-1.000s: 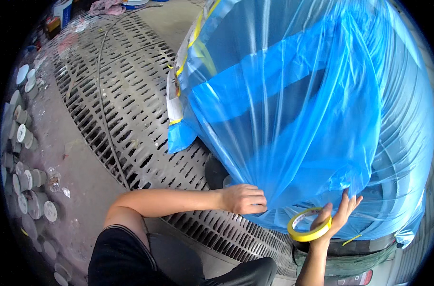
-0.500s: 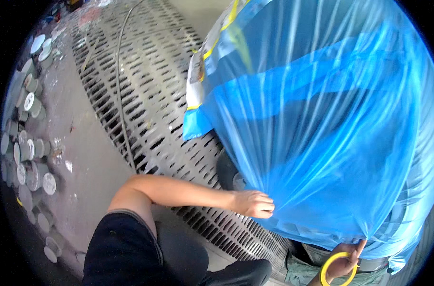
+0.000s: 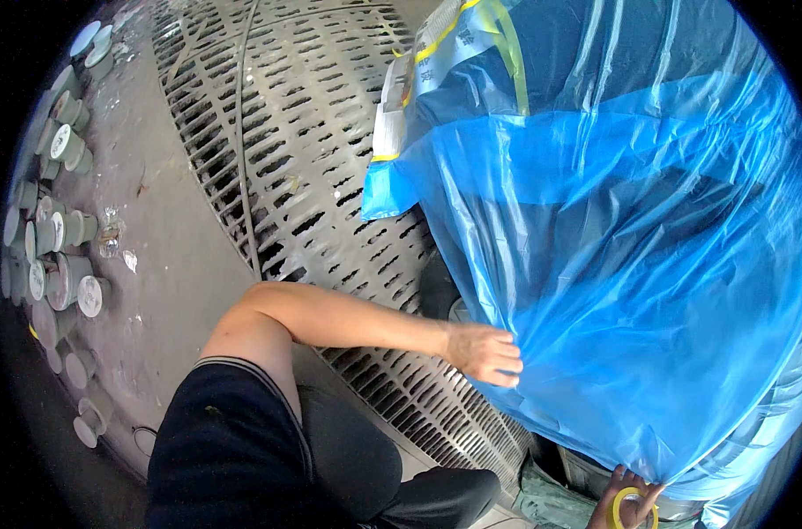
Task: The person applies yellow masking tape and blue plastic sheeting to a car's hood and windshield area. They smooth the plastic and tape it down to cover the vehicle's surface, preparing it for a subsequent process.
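A large translucent blue plastic sheet drapes over a big rounded object, its folds fanning out from where it is gripped. My left hand is closed in a fist on the sheet's left edge, gathering the plastic. At the sheet's lower edge, my right hand has its fingertips against the plastic. A roll of yellow tape hangs on that hand, round its fingers. What lies under the sheet shows only as dark shapes.
Paper with a yellow tape border runs along the sheet's upper left edge. A slotted metal floor grate lies beside it, crossed by a hose. Several tubs stand at far left. Dark green cloth hangs beside my right hand.
My left hand has moved slightly up and right with the sheet's edge. The right hand sits lower and further left, and the plastic looks more crumpled. The view has shifted a little.
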Tool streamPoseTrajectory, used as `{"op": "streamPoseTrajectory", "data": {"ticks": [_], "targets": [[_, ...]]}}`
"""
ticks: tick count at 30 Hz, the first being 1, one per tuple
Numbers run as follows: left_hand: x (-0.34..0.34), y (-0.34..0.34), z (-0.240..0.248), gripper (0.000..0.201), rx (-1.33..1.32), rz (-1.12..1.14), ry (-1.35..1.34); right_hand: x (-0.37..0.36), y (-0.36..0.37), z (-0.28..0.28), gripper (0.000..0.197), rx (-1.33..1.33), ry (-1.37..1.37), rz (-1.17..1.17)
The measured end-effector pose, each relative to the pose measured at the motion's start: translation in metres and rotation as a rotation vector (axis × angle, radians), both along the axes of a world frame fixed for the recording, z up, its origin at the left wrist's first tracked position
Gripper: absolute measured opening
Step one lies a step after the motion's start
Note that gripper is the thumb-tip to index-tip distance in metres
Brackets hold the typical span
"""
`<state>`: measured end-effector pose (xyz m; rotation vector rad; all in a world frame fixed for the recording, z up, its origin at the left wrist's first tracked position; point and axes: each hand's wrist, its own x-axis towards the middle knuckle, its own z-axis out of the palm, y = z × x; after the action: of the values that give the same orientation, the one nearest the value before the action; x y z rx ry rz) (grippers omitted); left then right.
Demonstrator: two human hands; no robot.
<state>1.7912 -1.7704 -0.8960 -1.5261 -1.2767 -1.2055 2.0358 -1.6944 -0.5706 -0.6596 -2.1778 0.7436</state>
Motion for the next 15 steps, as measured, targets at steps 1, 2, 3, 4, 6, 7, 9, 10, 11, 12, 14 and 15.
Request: {"op": "streamPoseTrajectory", "data": {"ticks": [1,2,3,4,6,7,9,10,11,12,14,15], "targets": [[-0.013,-0.012,-0.005,0.013,-0.007,0.095,0.034,0.008,0.008,0.001,0.051,-0.019,-0.022,-0.026],[-0.026,-0.020,-0.012,0.015,-0.004,0.184,0.040,0.009,0.009,0.002,0.050,-0.017,-0.020,-0.039],[-0.039,-0.027,-0.022,0.017,0.000,0.272,0.047,0.008,0.014,0.001,0.049,-0.022,-0.015,-0.035],[-0.046,-0.031,-0.029,0.017,0.007,0.320,0.011,0.008,0.017,0.002,0.049,-0.027,-0.009,-0.036],[-0.060,-0.039,-0.040,0.015,0.015,0.382,-0.074,0.009,0.025,0.002,0.047,-0.041,0.011,-0.032],[-0.063,-0.041,-0.044,0.013,0.016,0.394,-0.122,0.009,0.030,0.003,0.047,-0.052,0.023,-0.031],[-0.059,-0.046,-0.044,0.007,-0.036,0.329,-0.117,0.011,0.040,0.002,0.045,-0.071,0.049,-0.027],[-0.056,-0.043,-0.047,0.007,-0.052,0.285,-0.114,0.014,0.046,0.005,0.045,-0.083,0.062,-0.030],[-0.052,-0.039,-0.052,0.007,-0.068,0.247,-0.120,0.014,0.052,0.005,0.044,-0.098,0.077,-0.021],[-0.045,-0.034,-0.055,0.007,-0.083,0.206,-0.129,0.014,0.059,0.007,0.043,-0.114,0.098,-0.014],[-0.030,-0.026,-0.059,0.008,-0.108,0.132,-0.142,0.016,0.073,0.011,0.042,-0.148,0.132,-0.001],[-0.022,-0.022,-0.061,0.007,-0.127,0.093,-0.151,0.019,0.080,0.013,0.042,-0.163,0.158,0.003]]}}
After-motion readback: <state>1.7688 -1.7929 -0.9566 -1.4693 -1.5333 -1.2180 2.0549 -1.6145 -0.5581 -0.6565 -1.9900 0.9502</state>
